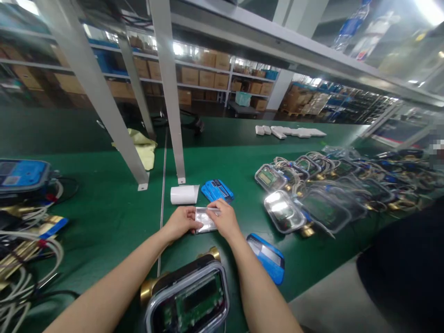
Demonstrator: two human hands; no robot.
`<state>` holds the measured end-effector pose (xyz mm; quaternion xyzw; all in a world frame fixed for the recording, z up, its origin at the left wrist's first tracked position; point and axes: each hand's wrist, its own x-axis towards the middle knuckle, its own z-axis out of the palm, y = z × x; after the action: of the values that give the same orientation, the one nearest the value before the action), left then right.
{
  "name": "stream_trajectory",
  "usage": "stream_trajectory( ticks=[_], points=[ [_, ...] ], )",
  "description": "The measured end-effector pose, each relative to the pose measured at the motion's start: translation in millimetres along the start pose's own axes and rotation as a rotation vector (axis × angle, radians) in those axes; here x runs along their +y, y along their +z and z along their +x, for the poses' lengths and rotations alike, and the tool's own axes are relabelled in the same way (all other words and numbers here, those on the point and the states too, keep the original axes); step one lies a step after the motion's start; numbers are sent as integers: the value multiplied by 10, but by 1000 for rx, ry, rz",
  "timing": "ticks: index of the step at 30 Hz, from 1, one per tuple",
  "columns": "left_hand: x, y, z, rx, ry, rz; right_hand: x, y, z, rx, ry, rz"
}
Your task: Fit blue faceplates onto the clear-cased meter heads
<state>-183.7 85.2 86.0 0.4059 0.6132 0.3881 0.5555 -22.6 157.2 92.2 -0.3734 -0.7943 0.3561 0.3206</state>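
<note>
Both my hands hold a small flat silvery-white sheet above the green bench. My left hand pinches its left edge, thumb on top. On its upper right, my right hand has closed fingers at the edge. I cannot tell whether it is a label sheet or a thin packet. Just behind lie a roll of white labels or paper and several blue faceplates. Nearer to me, a meter with brass ends shows a green circuit board under its clear-rimmed case. Another blue faceplate lies right of my right forearm.
Many meters with clear covers and coiled cables crowd the right side. More cabled meters stand at the left. Metal uprights rise from the bench behind my hands, near a yellow cloth. A dark-clothed person is at the right.
</note>
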Motion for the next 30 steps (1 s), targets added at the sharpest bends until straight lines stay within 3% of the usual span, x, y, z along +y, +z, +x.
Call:
stream_trajectory(
  ticks=[8, 13, 17, 23, 27, 30],
  points=[
    [52, 10, 23, 19, -35, 13, -164, 20, 12, 72, -48, 119],
    [161, 1, -41, 98, -11, 70, -354, -142, -69, 172, 24, 351],
    [384, -35, -298, 247, 123, 140, -452, -326, -159, 191, 139, 527],
    [805, 167, -778, 273, 278, 160, -729, -430, -374, 151, 179, 662],
    [910, 290, -993, 406, 292, 182, -774, -591, -510, 121, 155, 648],
    [863, 268, -1221, 520, 269, 167, -568, -911, -680, 172, 165, 255]
  ],
)
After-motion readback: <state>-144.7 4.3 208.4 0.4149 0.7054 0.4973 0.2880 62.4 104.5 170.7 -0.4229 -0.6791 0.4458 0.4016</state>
